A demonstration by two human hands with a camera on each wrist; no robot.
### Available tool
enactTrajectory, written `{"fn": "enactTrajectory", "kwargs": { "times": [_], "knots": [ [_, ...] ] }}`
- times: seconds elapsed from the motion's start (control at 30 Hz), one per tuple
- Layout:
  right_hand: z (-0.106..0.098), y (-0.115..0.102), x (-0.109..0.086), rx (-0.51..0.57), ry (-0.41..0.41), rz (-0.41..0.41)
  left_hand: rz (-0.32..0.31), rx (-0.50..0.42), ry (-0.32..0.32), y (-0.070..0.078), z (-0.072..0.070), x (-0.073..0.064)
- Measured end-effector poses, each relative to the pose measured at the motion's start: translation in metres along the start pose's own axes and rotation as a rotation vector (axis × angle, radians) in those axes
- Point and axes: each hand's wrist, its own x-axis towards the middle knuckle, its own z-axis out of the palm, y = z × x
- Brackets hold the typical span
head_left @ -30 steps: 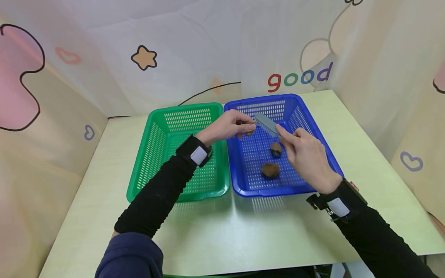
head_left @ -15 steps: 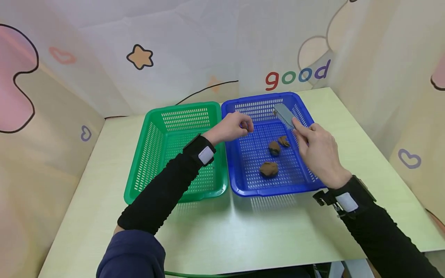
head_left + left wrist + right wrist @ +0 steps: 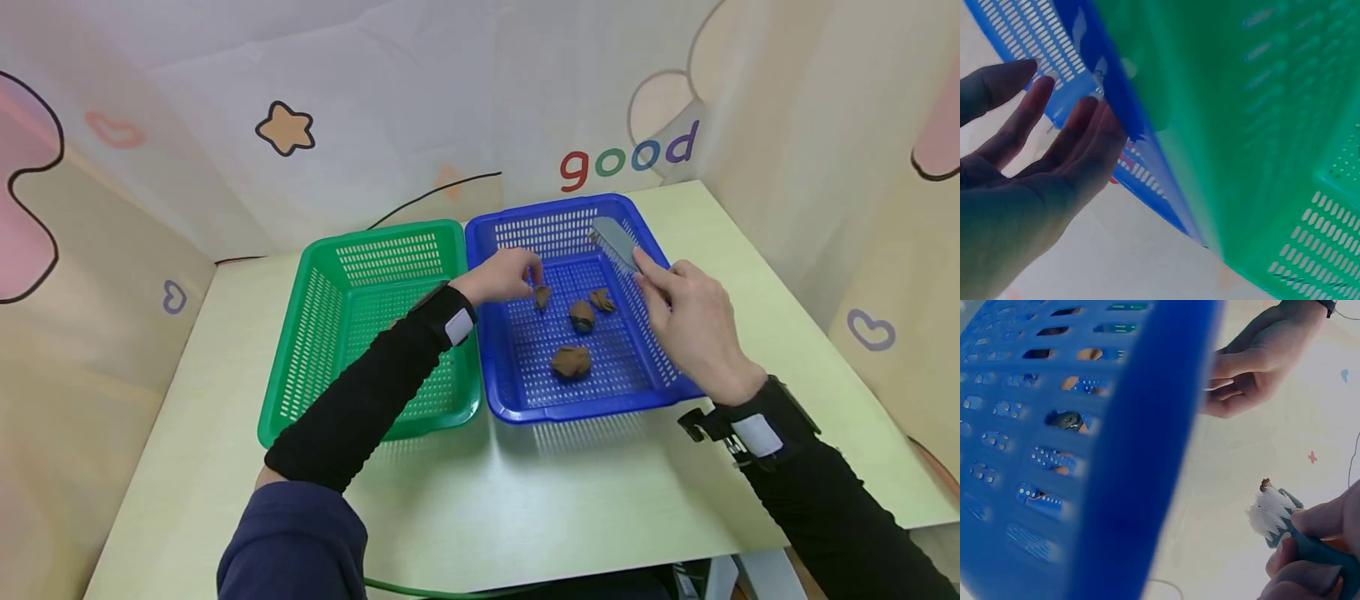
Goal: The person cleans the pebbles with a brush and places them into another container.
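In the head view my left hand (image 3: 504, 275) is over the left side of the blue basket (image 3: 517, 407). Just below its fingertips is a small brown lump (image 3: 542, 297); whether they touch is unclear. The left wrist view shows this hand's thumb and fingers apart, with nothing visible between them. My right hand (image 3: 690, 325) grips the handle of a grey-blue brush (image 3: 615, 242) above the basket's right side. White bristles (image 3: 1267, 511) carry a brown bit at their tip. A large brown lump (image 3: 572, 362), a dark-bottomed lump (image 3: 581, 315) and a wrinkled piece (image 3: 602, 300) lie in the basket.
A green basket (image 3: 471, 408) stands directly left of the blue one, partly covered by my left forearm. Both are on a pale table (image 3: 510, 500) before a printed cloth backdrop (image 3: 390, 108). A green cord (image 3: 420, 592) runs along the table's front edge.
The brush has moved right, away from my left hand, and then stayed there. The lump my left fingers held a second ago now shows below them. The view has shifted slightly.
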Motion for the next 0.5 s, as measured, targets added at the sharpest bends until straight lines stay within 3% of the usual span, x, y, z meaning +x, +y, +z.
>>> {"fn": "enactTrajectory", "kwargs": {
  "times": [0.17,0.33,0.5],
  "knots": [
    [-0.004,0.001,0.000,-0.004,0.003,0.001,0.045,0.094,-0.179,0.019,0.012,0.008],
    [-0.008,0.001,-0.001,0.007,-0.007,0.020,0.000,0.162,-0.380,0.040,0.026,0.009],
    [-0.010,0.000,-0.003,0.003,-0.018,0.039,-0.015,0.229,-0.447,0.059,0.033,0.007]
  ]
}}
